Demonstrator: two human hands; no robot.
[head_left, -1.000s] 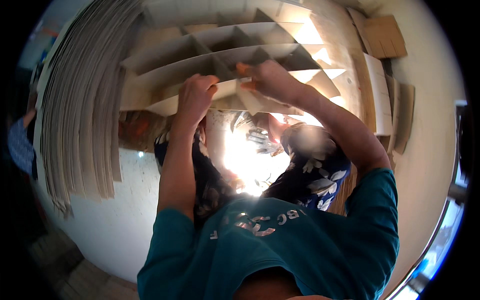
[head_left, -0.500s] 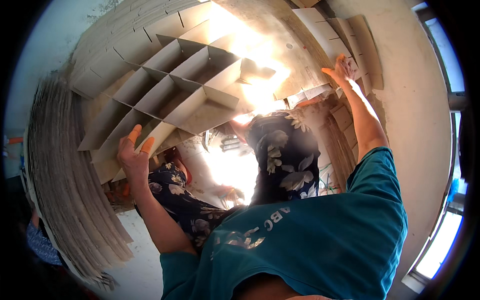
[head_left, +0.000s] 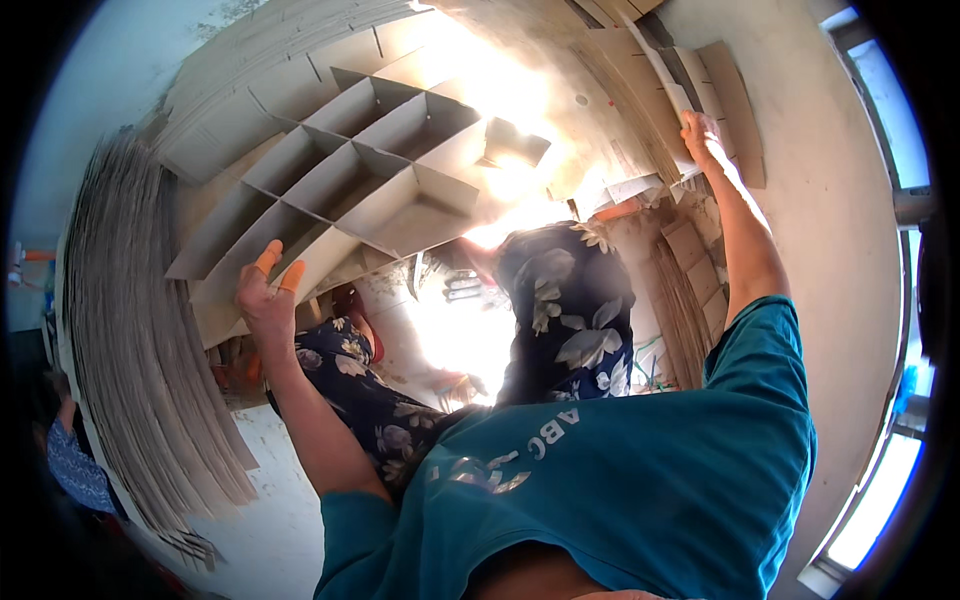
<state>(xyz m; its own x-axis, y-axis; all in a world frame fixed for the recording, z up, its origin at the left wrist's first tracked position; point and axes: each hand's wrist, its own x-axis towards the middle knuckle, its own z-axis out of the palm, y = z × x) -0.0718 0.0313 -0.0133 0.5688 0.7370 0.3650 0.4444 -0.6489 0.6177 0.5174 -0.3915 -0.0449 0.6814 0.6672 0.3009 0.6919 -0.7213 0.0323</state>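
Observation:
A cardboard divider [head_left: 357, 180] of crossed, slotted strips stands in front of me at left, its cells facing up. My left hand [head_left: 267, 302] is at its near edge, with orange covers on the thumb and a finger, closed on one of its panels. Over at the far right, my right hand [head_left: 703, 138] grips the near end of a slotted cardboard strip [head_left: 660, 68], which is tilted up off the pieces beside it. The fingertips on that side are partly hidden.
Slotted cardboard sheets [head_left: 225, 125] are piled behind the divider. A tall stack of cardboard strips [head_left: 150, 340] stands at left, with more strips [head_left: 735, 105] against the right wall. Glare washes out the middle. At the far left edge, another person's patterned sleeve [head_left: 78, 470] shows.
My right hand has gone from spread fingers over the strips to gripping one, whose edge is now raised. The left hand keeps its hold; the divider appears slightly shifted right.

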